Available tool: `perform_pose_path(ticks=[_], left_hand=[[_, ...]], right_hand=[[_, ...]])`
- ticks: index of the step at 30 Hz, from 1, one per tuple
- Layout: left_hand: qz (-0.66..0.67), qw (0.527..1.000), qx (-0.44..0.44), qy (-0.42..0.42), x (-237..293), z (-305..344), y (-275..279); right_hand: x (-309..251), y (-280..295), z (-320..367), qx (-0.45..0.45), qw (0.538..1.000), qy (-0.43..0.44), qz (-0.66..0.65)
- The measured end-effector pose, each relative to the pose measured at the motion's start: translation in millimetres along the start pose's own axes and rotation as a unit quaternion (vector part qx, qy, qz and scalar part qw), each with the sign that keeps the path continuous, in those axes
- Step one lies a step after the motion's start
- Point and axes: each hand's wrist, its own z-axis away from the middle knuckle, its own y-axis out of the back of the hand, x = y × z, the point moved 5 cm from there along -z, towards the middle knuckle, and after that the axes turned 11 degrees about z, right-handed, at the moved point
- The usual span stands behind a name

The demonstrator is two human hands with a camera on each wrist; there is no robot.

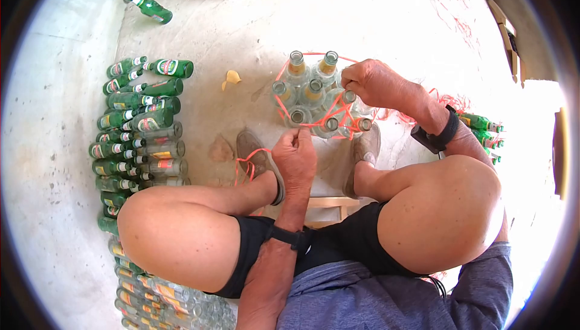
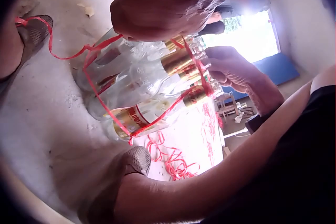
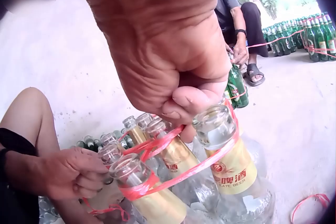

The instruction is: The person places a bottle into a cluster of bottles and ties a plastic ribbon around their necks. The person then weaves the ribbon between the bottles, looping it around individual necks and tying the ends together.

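A cluster of clear glass beer bottles (image 1: 313, 91) stands upright on the floor between the person's feet, with red plastic strap (image 3: 189, 171) running round the outside and across the necks. My left hand (image 1: 295, 162) pinches the strap at the near side of the cluster, thumb against forefinger. From it a loose strap end trails over the left shoe. My right hand (image 1: 377, 85) is at the far right of the bottles, fingers curled round the strap beside a bottle mouth. In the right wrist view, strap strands lead up into those curled fingers (image 3: 184, 103).
Green bottles (image 1: 160, 87) lie in rows at the left, with clear ones (image 1: 175, 297) nearer. A lone green bottle (image 1: 154, 11) lies farther off. Shoes (image 1: 257, 155) flank the cluster. Loose strap (image 1: 450, 101) tangles at the right. Another person (image 3: 247, 27) sits beyond, handling green bottles.
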Motion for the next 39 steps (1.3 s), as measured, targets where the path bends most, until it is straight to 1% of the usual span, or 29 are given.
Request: perform_pose_path(ticks=[1,3,6,9,10,13,17,19,22,25,29,32,35,38,39], left_hand=[[-0.013,1.0,0.003,-0.016,3.9,-1.2,3.5],[-0.016,1.0,-0.001,0.002,5.1,-6.5,9.3],[-0.027,1.0,0.0,0.007,6.6,-7.9,13.2],[-0.028,1.0,0.007,-0.011,8.4,-7.8,12.5],[-0.027,0.999,0.009,-0.018,9.2,-7.8,12.4],[-0.046,0.998,-0.001,-0.041,9.2,-9.1,12.3],[-0.076,0.996,-0.014,-0.048,8.2,-11.5,15.6],[-0.112,0.991,-0.024,-0.065,15.2,-10.4,18.9],[-0.064,0.997,0.007,-0.046,8.3,-14.6,25.0],[-0.061,0.995,0.025,-0.077,10.8,-14.2,26.9],[-0.083,0.994,0.017,-0.07,12.5,-14.5,29.7],[-0.087,0.993,0.019,-0.071,14.1,-13.0,29.1],[-0.078,0.994,0.018,-0.077,18.3,-13.0,29.6],[-0.071,0.994,0.017,-0.083,22.4,-14.0,29.3],[-0.069,0.994,0.012,-0.079,23.9,-15.2,29.8]], right_hand=[[-0.3,-0.2,-0.2,-0.004,1.0,-0.001,-0.005],[0.0,0.2,-0.2,-0.013,1.0,-0.002,-0.013],[-6.5,1.6,4.6,0.073,0.996,0.048,0.02],[-24.6,11.4,21.9,0.116,0.99,0.056,0.061],[-30.4,10.3,28.8,0.103,0.987,0.091,0.082],[-35.7,3.9,36.0,0.126,0.984,0.069,0.104],[-38.6,-0.5,37.9,0.152,0.978,0.073,0.124],[-39.0,-2.2,38.6,0.154,0.976,0.082,0.128],[-40.3,-4.8,39.8,0.161,0.973,0.091,0.137],[-42.4,-6.5,38.4,0.155,0.971,0.092,0.155],[-41.9,-6.2,37.7,0.138,0.972,0.093,0.168],[-41.6,1.8,36.0,0.12,0.979,0.096,0.135],[-44.1,5.9,33.2,0.091,0.982,0.11,0.122],[-47.8,8.0,30.0,0.117,0.975,0.148,0.118],[-47.4,6.0,29.4,0.111,0.974,0.153,0.124]])
